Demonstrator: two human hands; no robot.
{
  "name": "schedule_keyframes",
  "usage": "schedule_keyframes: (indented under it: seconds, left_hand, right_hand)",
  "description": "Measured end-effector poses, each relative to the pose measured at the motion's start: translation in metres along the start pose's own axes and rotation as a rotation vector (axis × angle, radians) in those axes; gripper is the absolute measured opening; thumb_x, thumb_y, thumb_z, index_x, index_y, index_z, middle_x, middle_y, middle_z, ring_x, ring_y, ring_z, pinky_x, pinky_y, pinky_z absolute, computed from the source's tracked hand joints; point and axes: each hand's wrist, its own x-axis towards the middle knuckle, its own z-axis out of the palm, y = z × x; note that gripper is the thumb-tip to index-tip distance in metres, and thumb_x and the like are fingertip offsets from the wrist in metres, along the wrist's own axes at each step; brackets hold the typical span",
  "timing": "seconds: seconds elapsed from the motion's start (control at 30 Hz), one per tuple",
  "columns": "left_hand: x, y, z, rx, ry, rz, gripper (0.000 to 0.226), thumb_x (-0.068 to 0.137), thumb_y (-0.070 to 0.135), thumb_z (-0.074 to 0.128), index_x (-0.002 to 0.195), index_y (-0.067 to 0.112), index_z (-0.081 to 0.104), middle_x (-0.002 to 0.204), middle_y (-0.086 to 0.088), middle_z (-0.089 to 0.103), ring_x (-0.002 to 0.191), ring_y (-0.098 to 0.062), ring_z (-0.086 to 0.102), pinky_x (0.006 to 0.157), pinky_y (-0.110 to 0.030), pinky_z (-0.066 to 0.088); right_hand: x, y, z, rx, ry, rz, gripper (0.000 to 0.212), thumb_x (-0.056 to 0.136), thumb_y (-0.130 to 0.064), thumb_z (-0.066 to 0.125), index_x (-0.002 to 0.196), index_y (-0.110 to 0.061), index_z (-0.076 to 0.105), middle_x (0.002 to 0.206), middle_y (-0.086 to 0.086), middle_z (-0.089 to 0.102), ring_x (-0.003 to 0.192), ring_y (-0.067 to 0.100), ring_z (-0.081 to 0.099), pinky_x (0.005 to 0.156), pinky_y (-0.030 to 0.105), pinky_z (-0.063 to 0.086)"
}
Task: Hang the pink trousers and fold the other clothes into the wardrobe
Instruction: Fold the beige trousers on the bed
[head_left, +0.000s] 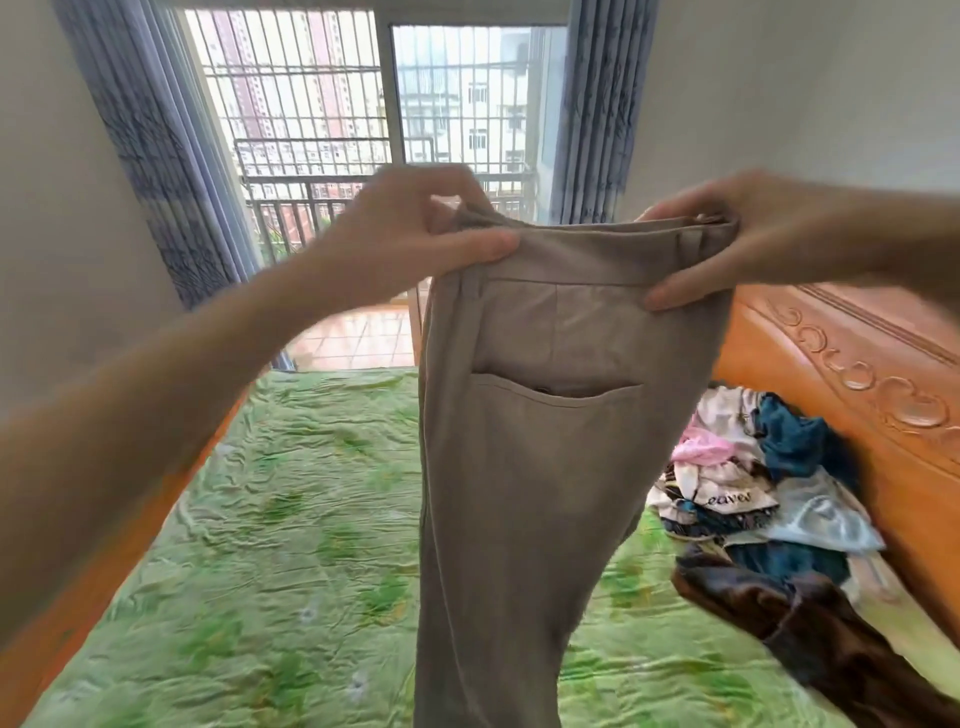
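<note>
beige trousers (545, 467), legs cut off below, waistband in both hands' grip

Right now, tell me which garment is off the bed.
The beige trousers, held up by the waistband in the left hand and right hand; the other clothes lie heaped on the bed.

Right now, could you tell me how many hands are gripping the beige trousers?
2. The left hand pinches the waistband's left end of the beige trousers; the right hand pinches its right end.
</note>
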Motion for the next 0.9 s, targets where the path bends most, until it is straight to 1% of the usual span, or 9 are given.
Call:
schedule_keyframes:
  seconds: [0.1, 0.2, 0.33, 0.43, 0.53, 0.6, 0.67, 0.8, 0.9]
  left_hand:
    - [0.021, 0.026, -0.022, 0.149, -0.202, -0.047, 0.029, 0.080, 0.048, 0.072, 0.093, 0.022, 0.070, 0.076, 0.004, 0.077, 0.070, -0.006, 0.072, 0.065, -0.017, 0.057]
    - [0.050, 0.032, -0.037, 0.162, -0.317, -0.085, 0.025, 0.084, 0.043, 0.070, 0.093, 0.020, 0.070, 0.085, 0.004, 0.079, 0.078, -0.010, 0.075, 0.070, -0.018, 0.059]
    - [0.092, 0.005, -0.057, 0.203, -0.383, -0.193, 0.030, 0.087, 0.040, 0.071, 0.095, 0.012, 0.077, 0.086, -0.002, 0.080, 0.073, -0.008, 0.074, 0.065, -0.017, 0.059]
    - [0.131, -0.049, -0.055, 0.447, -0.281, -0.180, 0.036, 0.090, 0.047, 0.073, 0.094, 0.012, 0.081, 0.087, -0.006, 0.078, 0.066, -0.012, 0.072, 0.059, -0.024, 0.060]
    - [0.174, -0.105, -0.057, 0.706, -0.066, -0.146, 0.047, 0.096, 0.053, 0.066, 0.093, 0.008, 0.080, 0.086, -0.011, 0.075, 0.080, -0.030, 0.071, 0.068, -0.043, 0.059]
    - [0.199, -0.129, -0.062, 0.762, 0.056, -0.169, 0.044, 0.097, 0.051, 0.062, 0.092, 0.011, 0.078, 0.085, -0.008, 0.073, 0.085, -0.030, 0.068, 0.071, -0.040, 0.054]
    - [0.222, -0.141, -0.067, 0.750, 0.151, -0.159, 0.036, 0.099, 0.044, 0.060, 0.087, 0.014, 0.076, 0.078, -0.005, 0.070, 0.083, -0.025, 0.067, 0.075, -0.037, 0.053]
    - [0.257, -0.138, -0.073, 0.614, 0.381, -0.108, 0.027, 0.098, 0.039, 0.063, 0.098, 0.018, 0.081, 0.086, 0.001, 0.069, 0.087, -0.018, 0.067, 0.086, -0.034, 0.056]
    - [0.265, -0.132, -0.075, 0.625, 0.466, -0.058, 0.030, 0.099, 0.040, 0.062, 0.105, 0.016, 0.079, 0.092, 0.003, 0.068, 0.094, -0.022, 0.070, 0.089, -0.037, 0.057]
  right_hand:
    - [0.009, -0.014, -0.028, -0.080, -0.210, 0.118, 0.039, 0.066, -0.029, 0.091, 0.103, -0.022, 0.082, 0.102, -0.002, 0.080, 0.096, 0.016, 0.077, 0.086, 0.035, 0.061]
    - [0.029, -0.024, -0.041, -0.021, -0.413, 0.200, 0.028, 0.074, -0.018, 0.087, 0.102, -0.014, 0.082, 0.107, 0.010, 0.079, 0.098, 0.025, 0.078, 0.075, 0.028, 0.063]
    - [0.077, -0.022, -0.048, -0.059, -0.419, 0.241, 0.031, 0.086, -0.012, 0.071, 0.116, -0.008, 0.073, 0.113, 0.007, 0.078, 0.105, 0.023, 0.076, 0.087, 0.033, 0.061]
    - [0.141, -0.003, -0.042, -0.314, -0.188, 0.176, 0.022, 0.087, -0.025, 0.080, 0.106, -0.017, 0.075, 0.100, 0.001, 0.079, 0.092, 0.019, 0.076, 0.076, 0.029, 0.063]
    - [0.212, 0.018, -0.032, -0.542, 0.108, 0.003, 0.016, 0.090, -0.026, 0.077, 0.093, -0.010, 0.074, 0.085, 0.004, 0.068, 0.082, 0.022, 0.067, 0.067, 0.032, 0.052]
    - [0.245, 0.026, -0.030, -0.585, 0.256, -0.064, 0.017, 0.091, -0.016, 0.070, 0.076, -0.010, 0.065, 0.076, 0.005, 0.060, 0.075, 0.025, 0.060, 0.056, 0.029, 0.040]
    - [0.271, 0.033, -0.035, -0.631, 0.388, -0.098, 0.023, 0.091, -0.009, 0.063, 0.069, -0.014, 0.056, 0.076, 0.003, 0.055, 0.076, 0.029, 0.058, 0.058, 0.029, 0.036]
    - [0.297, 0.042, -0.056, -0.622, 0.630, -0.162, 0.012, 0.092, -0.002, 0.053, 0.084, -0.008, 0.060, 0.082, 0.006, 0.055, 0.081, 0.033, 0.056, 0.062, 0.031, 0.035]
    - [0.298, 0.042, -0.060, -0.623, 0.748, -0.184, 0.022, 0.091, 0.000, 0.050, 0.104, -0.006, 0.067, 0.093, 0.016, 0.064, 0.087, 0.038, 0.059, 0.071, 0.034, 0.039]
